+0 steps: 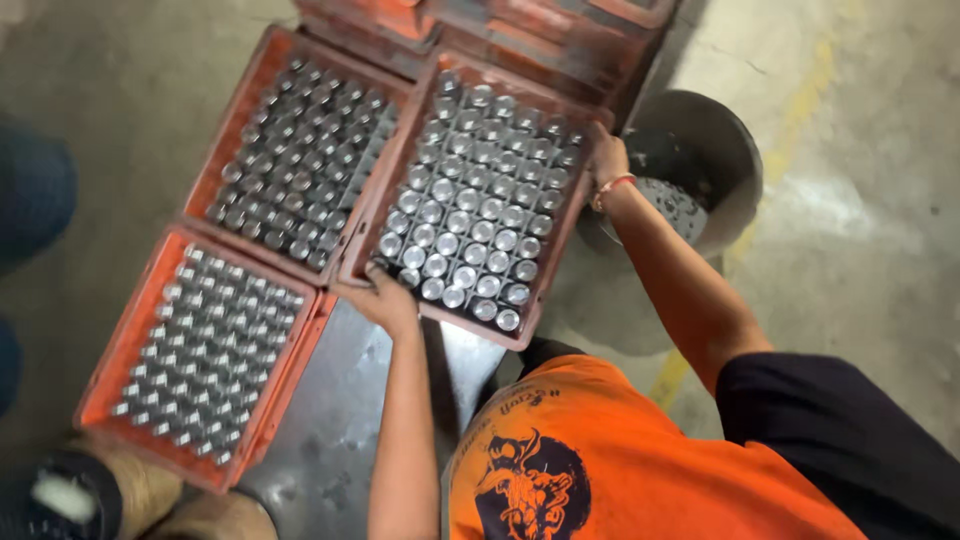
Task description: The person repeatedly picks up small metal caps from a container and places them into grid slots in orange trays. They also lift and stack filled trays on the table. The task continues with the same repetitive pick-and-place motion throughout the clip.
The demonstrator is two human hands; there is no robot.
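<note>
Crate (560,225) of orange-red plastic, the one gripped at two corners, is packed with upright shiny metal cylinders (470,205) standing in tidy rows, their round tops catching the light (a few slots along the near edge look unfilled). It sits tilted among its neighbours, with a grey metal sheet (330,430) under its near end.

Left of this crate and nearer the wearer lies a second orange crate (130,345), also full of small metal cylinders. Straight to the held crate's left, touching its long side, is a third crate (230,135) whose pieces look darker. Beyond the held crate, more orange crates (520,30) are stacked.

The left hand (385,300) grips the held crate's near left corner, fingers curled over the rim and pressed together. The right hand (605,160) holds the far right corner, fingers hooked over the edge; how they sit on the inner side cannot be told. A red band (613,187) circles that wrist.

Right of the held crate, just beside it, stands a grey metal bucket (725,150) with small metal parts inside, on the concrete floor (860,250).
</note>
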